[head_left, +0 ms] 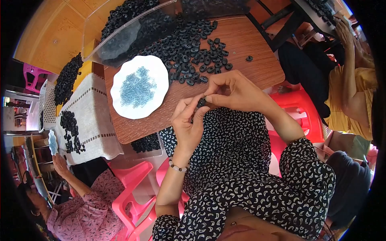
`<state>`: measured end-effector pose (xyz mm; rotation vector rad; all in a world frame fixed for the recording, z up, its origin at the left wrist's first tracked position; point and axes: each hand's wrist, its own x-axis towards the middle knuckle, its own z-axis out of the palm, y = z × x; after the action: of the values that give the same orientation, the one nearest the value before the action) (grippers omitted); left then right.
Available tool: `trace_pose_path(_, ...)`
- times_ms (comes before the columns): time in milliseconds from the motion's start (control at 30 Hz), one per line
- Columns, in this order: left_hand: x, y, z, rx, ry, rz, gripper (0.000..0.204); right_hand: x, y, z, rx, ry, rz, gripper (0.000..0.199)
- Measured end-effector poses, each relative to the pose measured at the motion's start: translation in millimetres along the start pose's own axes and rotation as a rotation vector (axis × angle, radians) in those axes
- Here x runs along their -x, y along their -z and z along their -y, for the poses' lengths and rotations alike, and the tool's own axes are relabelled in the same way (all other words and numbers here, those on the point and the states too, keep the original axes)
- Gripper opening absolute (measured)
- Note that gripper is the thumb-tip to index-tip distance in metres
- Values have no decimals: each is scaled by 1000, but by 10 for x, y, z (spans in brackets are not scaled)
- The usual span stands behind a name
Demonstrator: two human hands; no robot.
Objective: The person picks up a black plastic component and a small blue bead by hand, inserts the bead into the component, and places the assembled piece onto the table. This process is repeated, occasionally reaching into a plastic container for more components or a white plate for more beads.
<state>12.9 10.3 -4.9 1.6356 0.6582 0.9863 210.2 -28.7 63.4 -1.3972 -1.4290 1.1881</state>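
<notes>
A small black plastic part (201,103) with holes is pinched upright in my left hand (188,124), above my lap by the table's near edge. My right hand (233,91) is closed in a pinch at the top of that part. Its fingertips hide whatever tiny piece may be between them. Left of my hands, a white scalloped plate (120,76) bears a heap of tiny see-through bluish beads (138,87). Beyond my hands, many more black plastic parts (193,48) lie spread over the brown wooden table (257,44).
A see-through bin (120,48) of black parts stands at the table's far left. At left, a person in pink (88,205) sits by a cloth-covered table (94,116) with black parts. Another person in yellow (350,100) works at right. Pink and red plastic chairs (130,184) stand around.
</notes>
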Motion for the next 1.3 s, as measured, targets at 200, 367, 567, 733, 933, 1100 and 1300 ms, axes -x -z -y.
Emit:
trace_pose_path(200, 8, -24, 44, -98, -129, -86, 27, -5, -65, -20, 15, 25, -19, 12)
trace_pose_path(367, 25, -28, 13, -256, -231, -56, 24, 25, -67, 3, 35, 65, -33, 17)
trace_pose_path(567, 22, -63, -7, -283, -271, -73, 25, 107, -92, 100, 226, 57, -37, 11)
trace_pose_path(733, 31, -61, -2, -289, -280, -85, 24, 111, -113, 129, 309, 139, -70, 15)
trace_pose_path(933, 20, -50, -8, -303, -309, -109, 23, 114, -130, 87, 80, 36, -84, 17)
trace_pose_path(1100, 22, -73, 0, -312, -323, -136, 22, 112, -195, 114, 163, 47, -102, 15)
trace_pose_path(1300, 11, -61, 14, -368, -369, -127, 22, 99, -107, 67, 229, 74, -43, 10)
